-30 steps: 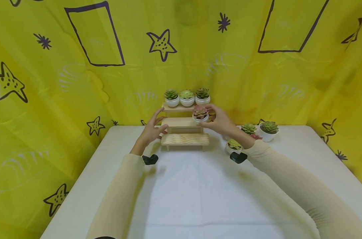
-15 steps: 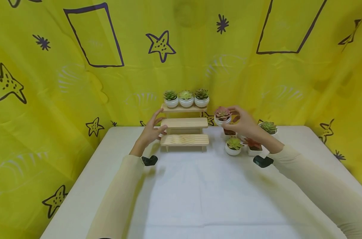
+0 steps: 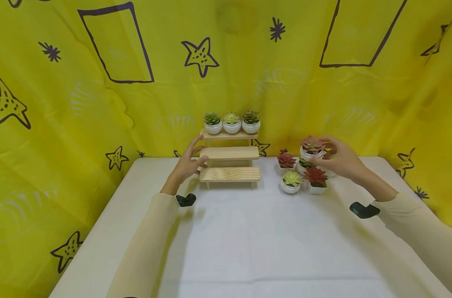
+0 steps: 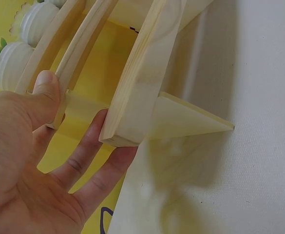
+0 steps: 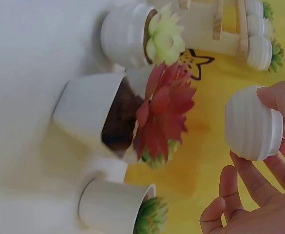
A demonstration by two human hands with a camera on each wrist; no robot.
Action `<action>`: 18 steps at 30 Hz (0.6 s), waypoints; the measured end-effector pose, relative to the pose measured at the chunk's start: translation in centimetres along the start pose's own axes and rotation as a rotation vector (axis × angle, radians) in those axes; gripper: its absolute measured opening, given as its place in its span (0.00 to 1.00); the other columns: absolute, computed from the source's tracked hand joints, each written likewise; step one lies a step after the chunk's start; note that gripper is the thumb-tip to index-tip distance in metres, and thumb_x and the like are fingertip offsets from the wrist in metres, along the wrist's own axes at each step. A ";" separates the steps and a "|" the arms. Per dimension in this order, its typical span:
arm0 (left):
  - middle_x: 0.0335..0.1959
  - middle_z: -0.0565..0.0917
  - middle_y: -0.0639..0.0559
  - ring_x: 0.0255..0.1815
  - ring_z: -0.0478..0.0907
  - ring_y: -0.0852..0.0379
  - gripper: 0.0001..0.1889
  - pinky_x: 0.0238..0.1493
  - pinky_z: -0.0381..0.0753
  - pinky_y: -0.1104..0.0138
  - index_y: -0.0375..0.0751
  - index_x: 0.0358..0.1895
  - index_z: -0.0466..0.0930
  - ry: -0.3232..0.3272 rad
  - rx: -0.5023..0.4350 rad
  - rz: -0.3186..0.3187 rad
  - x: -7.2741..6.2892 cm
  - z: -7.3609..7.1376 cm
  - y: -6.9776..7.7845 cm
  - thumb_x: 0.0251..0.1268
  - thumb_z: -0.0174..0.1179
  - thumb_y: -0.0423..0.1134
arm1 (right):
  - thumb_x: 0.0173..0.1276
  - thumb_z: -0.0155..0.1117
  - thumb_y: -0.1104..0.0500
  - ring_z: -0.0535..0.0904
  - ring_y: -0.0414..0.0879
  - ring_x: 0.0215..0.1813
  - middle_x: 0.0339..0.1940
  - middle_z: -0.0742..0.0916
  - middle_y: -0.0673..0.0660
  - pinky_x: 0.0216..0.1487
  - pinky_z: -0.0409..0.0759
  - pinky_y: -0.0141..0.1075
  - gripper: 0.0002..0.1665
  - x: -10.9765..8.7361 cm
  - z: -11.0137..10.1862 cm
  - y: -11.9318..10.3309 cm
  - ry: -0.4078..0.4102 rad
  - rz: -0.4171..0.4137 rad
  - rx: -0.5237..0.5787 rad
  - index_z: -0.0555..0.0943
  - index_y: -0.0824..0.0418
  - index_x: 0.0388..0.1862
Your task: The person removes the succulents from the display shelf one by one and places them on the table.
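Holding the pink succulent (image 3: 312, 144) upright by its ribbed white pot (image 5: 249, 124), I had it raised above the cluster to the right of the stand. My right hand (image 3: 341, 159) pinched the pot's side between thumb and fingertips, probably to spare the leaves; the lower fingers stood free of it. Around and below, the red succulent (image 3: 316, 177) in its square pot, the yellow-green succulent (image 3: 291, 181) and a second red plant (image 3: 286, 160) stood close together, so clearance there looked tight. Well to the left, my left hand (image 3: 185, 166) lay at the end of the wooden stand (image 3: 229, 153), fingers spread, tips touching the board ends, presumably to steady it. Three potted succulents (image 3: 232, 123) stood side by side on the top board, nearly filling it; the lower two boards showed bare wood. Edges: the table (image 3: 218, 240) ended close to the yellow backdrop (image 3: 241, 93), leaving little depth behind. A strip of white tabletop parted stand from cluster; the widest open room lay in front, toward me.
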State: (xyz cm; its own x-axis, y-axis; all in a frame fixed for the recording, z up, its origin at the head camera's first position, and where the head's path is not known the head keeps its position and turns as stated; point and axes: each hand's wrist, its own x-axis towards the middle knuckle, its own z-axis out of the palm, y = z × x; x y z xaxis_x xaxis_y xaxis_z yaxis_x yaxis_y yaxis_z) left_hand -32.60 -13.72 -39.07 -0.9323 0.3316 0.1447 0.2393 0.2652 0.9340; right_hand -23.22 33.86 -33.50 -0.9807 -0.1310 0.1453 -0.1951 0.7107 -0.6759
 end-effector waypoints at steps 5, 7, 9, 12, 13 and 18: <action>0.79 0.63 0.43 0.47 0.85 0.34 0.40 0.31 0.84 0.59 0.73 0.82 0.48 0.005 0.013 -0.001 -0.1 0.0 0.2 0.79 0.58 0.37 | 0.71 0.71 0.46 0.76 0.65 0.59 0.68 0.74 0.70 0.40 0.79 0.33 0.46 -1.0 -0.9 1.3 0.016 0.011 0.000 0.63 0.64 0.78; 0.79 0.63 0.42 0.46 0.85 0.34 0.40 0.31 0.84 0.58 0.73 0.82 0.48 0.004 0.010 -0.004 -0.2 0.0 0.3 0.79 0.58 0.38 | 0.71 0.71 0.46 0.76 0.66 0.59 0.67 0.74 0.70 0.39 0.79 0.33 0.46 -1.3 -1.1 1.8 0.030 0.010 -0.007 0.63 0.64 0.78; 0.79 0.62 0.42 0.46 0.85 0.34 0.40 0.32 0.84 0.57 0.72 0.83 0.48 -0.002 0.000 -0.001 -0.2 0.0 0.3 0.78 0.58 0.37 | 0.71 0.71 0.46 0.75 0.66 0.59 0.67 0.74 0.71 0.39 0.78 0.34 0.45 -1.8 -1.2 2.3 0.041 0.014 -0.012 0.63 0.64 0.78; 0.80 0.61 0.41 0.46 0.84 0.33 0.41 0.33 0.85 0.54 0.70 0.83 0.46 -0.015 -0.014 0.008 -0.2 0.0 0.3 0.78 0.58 0.37 | 0.72 0.70 0.46 0.75 0.67 0.59 0.69 0.72 0.72 0.39 0.78 0.34 0.45 -2.4 -1.5 3.2 0.046 0.021 -0.022 0.63 0.65 0.78; 0.80 0.60 0.41 0.46 0.84 0.32 0.41 0.33 0.85 0.53 0.69 0.83 0.46 -0.017 -0.014 0.013 -0.2 0.0 0.3 0.78 0.58 0.37 | 0.72 0.70 0.45 0.74 0.67 0.59 0.70 0.72 0.72 0.39 0.78 0.34 0.45 -2.6 -1.6 3.4 0.044 0.026 -0.022 0.62 0.64 0.78; 0.80 0.61 0.42 0.46 0.85 0.33 0.41 0.33 0.85 0.55 0.71 0.83 0.46 -0.012 0.010 0.016 -0.1 0.0 0.1 0.79 0.57 0.37 | 0.73 0.69 0.46 0.74 0.67 0.58 0.70 0.71 0.72 0.37 0.78 0.33 0.44 -3.3 -2.0 4.6 0.043 0.039 -0.017 0.63 0.64 0.77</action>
State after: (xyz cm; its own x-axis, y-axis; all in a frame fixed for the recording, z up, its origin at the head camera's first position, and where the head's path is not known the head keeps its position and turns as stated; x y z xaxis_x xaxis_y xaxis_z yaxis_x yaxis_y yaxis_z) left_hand -32.51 -13.77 -39.00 -0.9250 0.3465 0.1558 0.2571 0.2689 0.9282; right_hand -20.86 38.96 -35.68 -0.9859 -0.0736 0.1504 -0.1563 0.7262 -0.6694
